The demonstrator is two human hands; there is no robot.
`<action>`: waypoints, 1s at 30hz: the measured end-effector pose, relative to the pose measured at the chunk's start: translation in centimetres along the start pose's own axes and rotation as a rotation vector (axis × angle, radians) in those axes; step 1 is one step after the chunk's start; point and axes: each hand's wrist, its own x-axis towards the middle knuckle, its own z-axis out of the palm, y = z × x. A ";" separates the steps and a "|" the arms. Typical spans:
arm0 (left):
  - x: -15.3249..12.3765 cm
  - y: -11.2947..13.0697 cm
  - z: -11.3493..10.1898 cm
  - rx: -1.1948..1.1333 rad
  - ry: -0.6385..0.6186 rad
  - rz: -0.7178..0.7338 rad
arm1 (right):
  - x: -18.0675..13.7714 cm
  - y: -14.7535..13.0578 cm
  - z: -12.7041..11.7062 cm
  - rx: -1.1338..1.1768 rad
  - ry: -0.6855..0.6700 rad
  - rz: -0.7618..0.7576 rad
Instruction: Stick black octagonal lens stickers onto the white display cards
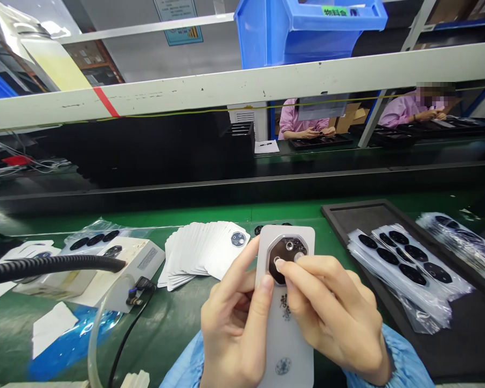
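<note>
On the green table [178, 318], a passable gap is lying between the bare left hand [234, 328] and a white angular box [139, 264], while fanned white cards [198, 250] are blocking its far end.

Looks smooth and matt on the pale panel [286, 337], glossy on its dark camera plate [280, 247]. Reads as thin card on the fanned stack [198, 249]. Shows clear, wrinkled, shiny plastic on the bags [436, 293]; matt, foam-like on the black tray [428, 353]. Has a soft sheen on the green worktop [173, 320]. Goes ribbed on the hose [52, 267], glossy plastic on the blue bin [315, 46], creased cloth on the sleeve [404, 358].
</note>
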 end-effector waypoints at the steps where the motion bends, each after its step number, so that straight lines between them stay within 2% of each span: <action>1: -0.1 0.1 0.1 -0.010 0.001 -0.005 | 0.2 -0.1 -0.1 0.025 -0.003 0.017; 4: -0.2 0.5 0.2 -0.046 0.025 -0.059 | 0.7 -0.2 -0.4 0.131 0.038 0.103; 7: -0.2 0.8 0.0 -0.095 0.031 -0.178 | 0.9 -0.3 -0.7 0.318 0.172 0.244; 12: 0.5 0.9 -0.8 -0.044 -0.055 -0.256 | 0.8 -0.3 -0.7 0.569 0.309 0.401; 15: 0.7 0.9 -1.0 -0.045 -0.090 -0.272 | 0.8 -0.5 -0.6 0.618 0.330 0.412; 20: 0.7 1.1 -0.9 -0.085 -0.064 -0.303 | 0.8 -0.6 -0.5 0.604 0.351 0.414; 30: 0.8 1.0 -0.9 -0.063 -0.094 -0.276 | 0.7 -0.4 -0.6 0.605 0.335 0.433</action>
